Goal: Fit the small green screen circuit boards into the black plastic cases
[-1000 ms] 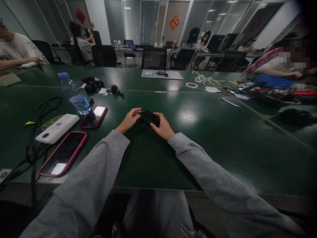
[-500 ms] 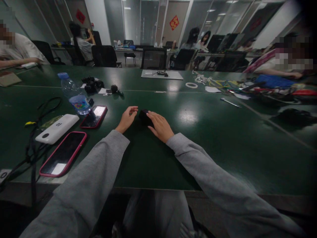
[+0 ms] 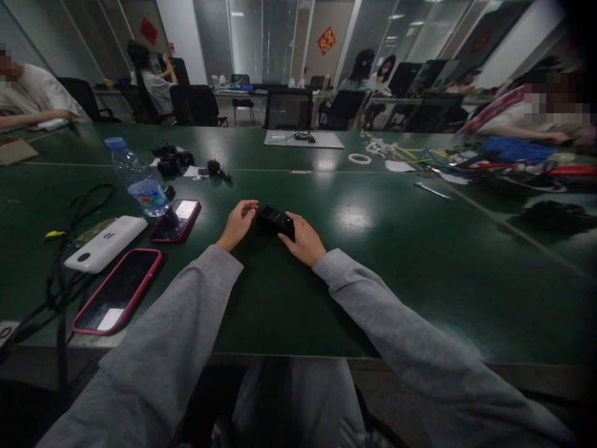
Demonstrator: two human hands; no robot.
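A small black box-shaped device (image 3: 274, 219) with a dark screen on its upper face lies in front of me. My right hand (image 3: 303, 239) grips its right end, with the fingers along the far side and the thumb on the near side. At the device's left end is my left hand (image 3: 239, 223), its fingers loosely curved and apart, holding nothing. Whether those fingertips touch the device I cannot tell.
Left of my hands are two red-cased phones (image 3: 117, 291) (image 3: 176, 221), a white power bank (image 3: 106, 244), a water bottle (image 3: 142, 180) and black cables (image 3: 58, 280). Across the green table (image 3: 289, 311) lie a tape roll (image 3: 359, 159), a wrench (image 3: 432, 190) and tangled wires (image 3: 420, 155). People sit around.
My right hand has shifted from covering the device's top to gripping its right end, so the screen face now shows. My left hand has barely moved.
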